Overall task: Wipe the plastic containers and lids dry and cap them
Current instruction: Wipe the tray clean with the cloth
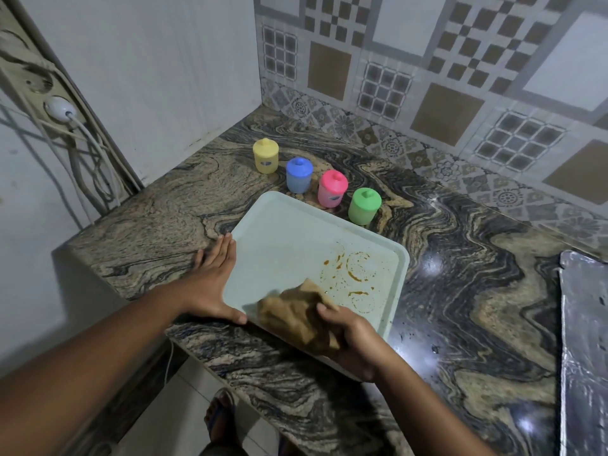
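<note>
Four capped plastic containers stand in a diagonal row on the marble counter: yellow point(266, 155), blue point(298, 175), pink point(332, 188) and green point(364, 205). In front of them lies a pale tray point(289, 238) with orange-brown stains near its right side. My left hand point(214, 281) lies flat with straight fingers against the tray's left edge. My right hand point(353, 343) grips a crumpled brown cloth point(296, 315) on the tray's near corner.
Patterned tiles cover the back wall. A power strip with a white plug point(61, 108) and cables hangs on the left wall. A metallic surface point(584, 340) lies at the right edge. The counter's front edge drops to the floor, where a sandalled foot point(220, 413) shows.
</note>
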